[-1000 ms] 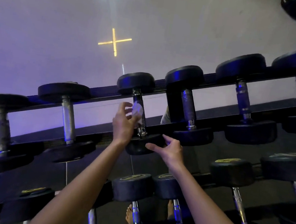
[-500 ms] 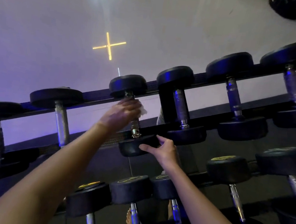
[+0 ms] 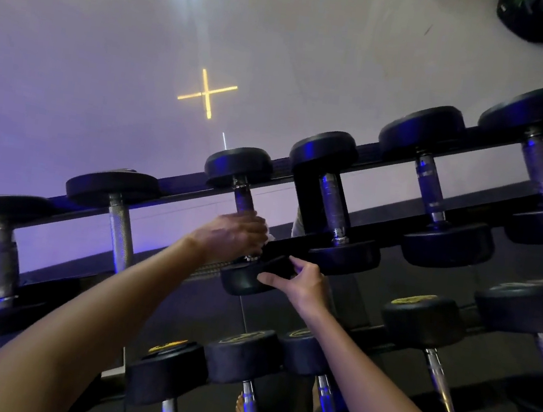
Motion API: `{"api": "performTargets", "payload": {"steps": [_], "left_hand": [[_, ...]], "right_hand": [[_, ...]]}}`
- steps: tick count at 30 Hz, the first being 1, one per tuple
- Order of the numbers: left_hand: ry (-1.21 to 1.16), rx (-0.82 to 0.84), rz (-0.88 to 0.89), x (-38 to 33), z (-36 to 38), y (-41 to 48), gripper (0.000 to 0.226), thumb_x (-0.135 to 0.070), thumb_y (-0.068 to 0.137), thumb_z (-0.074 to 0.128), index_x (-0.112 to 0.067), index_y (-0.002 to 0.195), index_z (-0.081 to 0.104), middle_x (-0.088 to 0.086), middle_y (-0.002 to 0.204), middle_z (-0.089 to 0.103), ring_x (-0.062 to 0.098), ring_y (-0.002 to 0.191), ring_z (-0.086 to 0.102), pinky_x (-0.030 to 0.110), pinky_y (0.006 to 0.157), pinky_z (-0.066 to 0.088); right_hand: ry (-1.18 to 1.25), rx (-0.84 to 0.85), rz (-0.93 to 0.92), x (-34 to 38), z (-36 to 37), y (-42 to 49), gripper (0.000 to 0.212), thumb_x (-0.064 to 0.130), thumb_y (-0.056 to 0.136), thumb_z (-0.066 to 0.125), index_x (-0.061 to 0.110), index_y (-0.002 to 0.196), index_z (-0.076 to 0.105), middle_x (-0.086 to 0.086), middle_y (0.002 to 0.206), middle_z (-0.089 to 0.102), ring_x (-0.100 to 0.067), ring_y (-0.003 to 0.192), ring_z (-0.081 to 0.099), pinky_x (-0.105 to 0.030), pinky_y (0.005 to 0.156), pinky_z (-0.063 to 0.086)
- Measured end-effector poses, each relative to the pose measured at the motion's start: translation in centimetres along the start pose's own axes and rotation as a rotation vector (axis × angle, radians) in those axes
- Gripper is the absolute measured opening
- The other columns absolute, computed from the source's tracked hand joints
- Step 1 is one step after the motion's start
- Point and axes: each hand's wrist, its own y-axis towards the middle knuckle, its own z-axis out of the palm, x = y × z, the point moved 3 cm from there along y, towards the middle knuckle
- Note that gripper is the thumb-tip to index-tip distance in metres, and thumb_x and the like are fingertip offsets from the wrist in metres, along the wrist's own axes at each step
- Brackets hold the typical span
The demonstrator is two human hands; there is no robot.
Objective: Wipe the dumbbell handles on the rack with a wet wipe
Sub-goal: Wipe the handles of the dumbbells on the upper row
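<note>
The left hand (image 3: 235,235) clasps the wet wipe (image 3: 269,236) around the dumbbell handle (image 3: 244,202); just below that grip, the right hand (image 3: 301,284) pinches the near weight head (image 3: 239,281)

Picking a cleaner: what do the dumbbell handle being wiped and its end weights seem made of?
Handle: likely bare steel, grey with a dull sheen and rough knurled texture. End weights: probably rubber-coated, matte black, rounded edges, soft highlights.
</note>
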Motion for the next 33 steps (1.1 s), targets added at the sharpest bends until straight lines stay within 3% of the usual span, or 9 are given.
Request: {"api": "performTargets", "payload": {"steps": [4,7,9,13,16,21,26,29,33], "left_hand": [[0.025,-0.138,-0.252,1.6,-0.7,-0.8,0.029,-0.015,0.089,0.056,-0.012,0.116,0.067,0.007,0.118,0.066,0.025,0.113,0.06,0.036,0.091,0.053],[0.047,-0.175,-0.355,-0.7,-0.2,-1.3,0.027,-0.005,0.076,0.06,-0.01,0.1,0.071,0.008,0.102,0.069,0.029,0.098,0.065,0.033,0.06,0.059],[0.002,-0.119,-0.352,-2.6,-0.2,-1.4,0.027,-0.003,0.066,0.064,-0.012,0.09,0.072,0.005,0.093,0.068,0.026,0.09,0.062,0.029,0.051,0.056],[-0.205,0.131,-0.571,-3.5,-1.3,-0.8,0.019,-0.007,0.081,0.061,-0.015,0.095,0.072,0.005,0.106,0.067,0.025,0.101,0.061,0.03,0.081,0.05],[-0.324,0.171,-0.791,-3.9,-2.8,-0.3,0.018,-0.014,0.088,0.055,-0.012,0.097,0.071,0.012,0.103,0.069,0.027,0.098,0.063,0.029,0.079,0.044],[-0.537,-0.006,-0.904,-3.8,-4.1,-0.8,0.016,-0.008,0.082,0.058,-0.01,0.087,0.072,0.013,0.088,0.07,0.024,0.084,0.066,0.022,0.061,0.038],[-0.891,-0.26,-0.993,-4.3,-5.3,1.1,0.006,-0.015,0.085,0.068,-0.012,0.088,0.073,-0.002,0.057,0.058,-0.005,0.041,0.046,0.015,0.051,0.041],[-0.949,-0.28,-0.985,-5.7,-5.3,2.9,0.009,-0.012,0.085,0.067,-0.008,0.091,0.073,0.003,0.064,0.059,0.003,0.05,0.049,0.021,0.061,0.044],[-0.979,-0.299,-0.963,-7.9,-5.6,5.8,0.011,-0.013,0.084,0.068,-0.01,0.093,0.074,0.002,0.066,0.06,0.005,0.055,0.051,0.022,0.062,0.045]], "right_hand": [[0.003,0.021,-0.018,0.1,0.0,-0.2,0.084,0.042,0.063,0.083,0.012,0.134,0.05,-0.003,0.132,0.056,-0.019,0.124,0.05,-0.023,0.091,0.039],[-0.042,0.024,-0.01,0.1,0.3,-0.6,0.082,0.047,0.067,0.078,0.015,0.135,0.048,-0.003,0.134,0.054,-0.02,0.126,0.048,-0.024,0.091,0.038],[-0.13,0.035,-0.015,0.1,0.7,-1.1,0.078,0.055,0.071,0.072,0.017,0.135,0.049,-0.004,0.133,0.056,-0.021,0.126,0.048,-0.027,0.095,0.04],[-0.153,0.062,-0.054,0.4,0.3,-2.4,0.057,0.045,0.08,0.068,0.013,0.126,0.057,-0.004,0.124,0.061,-0.022,0.117,0.055,-0.03,0.095,0.044],[-0.168,0.041,-0.08,1.2,-1.3,-3.9,0.042,0.036,0.085,0.066,0.006,0.115,0.064,-0.009,0.113,0.067,-0.023,0.105,0.063,-0.025,0.083,0.045],[-0.199,-0.066,-0.167,3.4,-4.3,-6.1,0.028,0.029,0.088,0.064,0.003,0.096,0.071,-0.009,0.094,0.071,-0.011,0.084,0.06,-0.022,0.071,0.041],[-0.089,-0.139,-0.219,4.0,-6.4,-7.4,0.013,0.023,0.086,0.066,0.015,0.076,0.07,-0.002,0.074,0.064,-0.011,0.078,0.058,-0.02,0.064,0.04],[-0.069,-0.175,-0.225,3.6,-7.8,-7.8,0.026,0.022,0.086,0.066,0.027,0.061,0.06,0.004,0.068,0.061,-0.009,0.074,0.058,-0.016,0.06,0.039],[-0.044,-0.19,-0.226,3.4,-10.0,-7.3,0.017,0.024,0.085,0.067,0.02,0.069,0.068,-0.002,0.073,0.066,-0.009,0.075,0.06,-0.02,0.064,0.041]]}}
